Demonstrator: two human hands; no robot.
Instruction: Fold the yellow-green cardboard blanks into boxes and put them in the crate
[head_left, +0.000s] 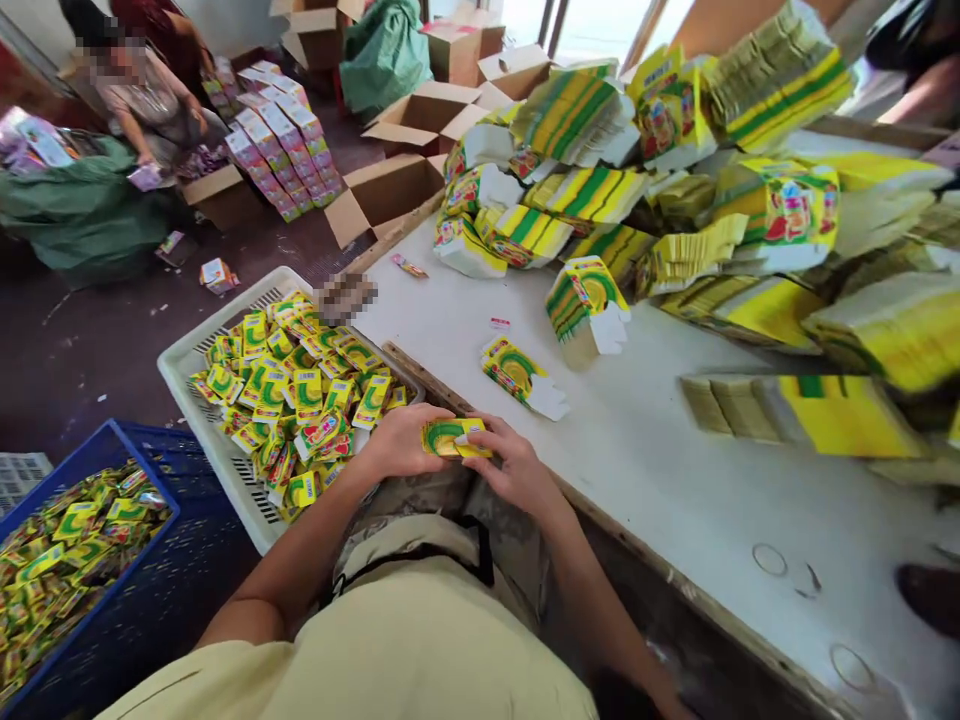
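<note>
A small yellow-green box [450, 437] is held between my two hands in front of my waist, beside the table edge. My left hand [409, 440] wraps round its left end. The fingers of my right hand [510, 460] grip its right end. Just beyond, on the white table [645, 480], lie a flat open-ended carton [517, 372] and a short stack of folded cartons [585, 300]. To the left, a white basket [176, 370] holds many filled yellow boxes [307, 390].
Piled bundles of flattened cartons [600, 195] cover the table's far side. A blue crate [161, 520] of small packets stands lower left. Open cardboard boxes [390, 190] sit behind the basket. A person [161, 100] works at upper left near stacked pink boxes [289, 140]. Rubber bands [770, 560] lie at right.
</note>
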